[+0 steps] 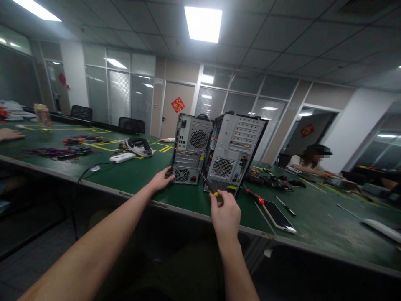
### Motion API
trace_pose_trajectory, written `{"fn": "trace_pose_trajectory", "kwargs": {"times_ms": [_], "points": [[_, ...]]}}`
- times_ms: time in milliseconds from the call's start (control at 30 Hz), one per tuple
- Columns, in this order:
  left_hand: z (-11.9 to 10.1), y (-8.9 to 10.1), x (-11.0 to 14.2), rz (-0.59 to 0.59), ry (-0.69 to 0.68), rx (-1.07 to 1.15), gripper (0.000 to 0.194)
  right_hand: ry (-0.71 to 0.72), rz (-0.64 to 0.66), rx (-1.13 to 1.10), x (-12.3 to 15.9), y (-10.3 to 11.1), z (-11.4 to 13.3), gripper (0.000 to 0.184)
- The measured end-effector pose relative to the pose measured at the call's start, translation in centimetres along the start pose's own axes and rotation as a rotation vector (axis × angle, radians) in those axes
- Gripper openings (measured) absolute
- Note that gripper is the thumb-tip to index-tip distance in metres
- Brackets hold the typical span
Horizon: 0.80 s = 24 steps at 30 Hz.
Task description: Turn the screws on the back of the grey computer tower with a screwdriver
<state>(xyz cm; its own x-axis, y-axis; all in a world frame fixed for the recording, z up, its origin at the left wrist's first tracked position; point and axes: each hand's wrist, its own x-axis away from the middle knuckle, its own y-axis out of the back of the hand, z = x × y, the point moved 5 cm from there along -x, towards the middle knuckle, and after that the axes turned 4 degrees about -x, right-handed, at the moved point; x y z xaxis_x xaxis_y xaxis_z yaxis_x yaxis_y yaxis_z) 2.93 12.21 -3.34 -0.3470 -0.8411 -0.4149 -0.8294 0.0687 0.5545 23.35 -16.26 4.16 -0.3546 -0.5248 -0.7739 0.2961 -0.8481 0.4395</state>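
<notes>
Two desktop computer towers stand side by side on the green table with their back panels facing me. My left hand (163,179) holds the lower left edge of the left computer tower (191,144), thumb on the back panel and fingers around the side. Beside the bottom of the right computer tower (233,150), my right hand (226,209) pinches the end of a black and yellow screwdriver (214,189). Its shaft points up and left toward the gap between the towers. Where the tip sits is too small to make out.
A red-handled screwdriver (254,196), a phone (278,216) and a pen (285,205) lie to the right. Cables (272,182) lie behind them. Leftward are a power strip (122,157), coiled cable (138,147) and thin wires (61,152). A person (308,163) sits at right.
</notes>
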Motion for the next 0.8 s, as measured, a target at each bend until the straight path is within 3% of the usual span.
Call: {"fn": "trace_pose_trajectory", "kwargs": {"times_ms": [133,433,800], "points": [[0.05,0.06,-0.04,0.001,0.013,-0.007,0.072,-0.021,-0.012,0.018,0.0,-0.13,-0.22,0.043],[-0.26,0.26,0.09,-0.017,0.025,-0.019,0.07,0.062,-0.066,-0.117,-0.04,-0.15,0.09,0.035],[-0.05,0.11,-0.03,-0.01,0.009,-0.02,0.072,0.01,-0.043,-0.237,-0.04,-0.95,-0.6,0.038]]}}
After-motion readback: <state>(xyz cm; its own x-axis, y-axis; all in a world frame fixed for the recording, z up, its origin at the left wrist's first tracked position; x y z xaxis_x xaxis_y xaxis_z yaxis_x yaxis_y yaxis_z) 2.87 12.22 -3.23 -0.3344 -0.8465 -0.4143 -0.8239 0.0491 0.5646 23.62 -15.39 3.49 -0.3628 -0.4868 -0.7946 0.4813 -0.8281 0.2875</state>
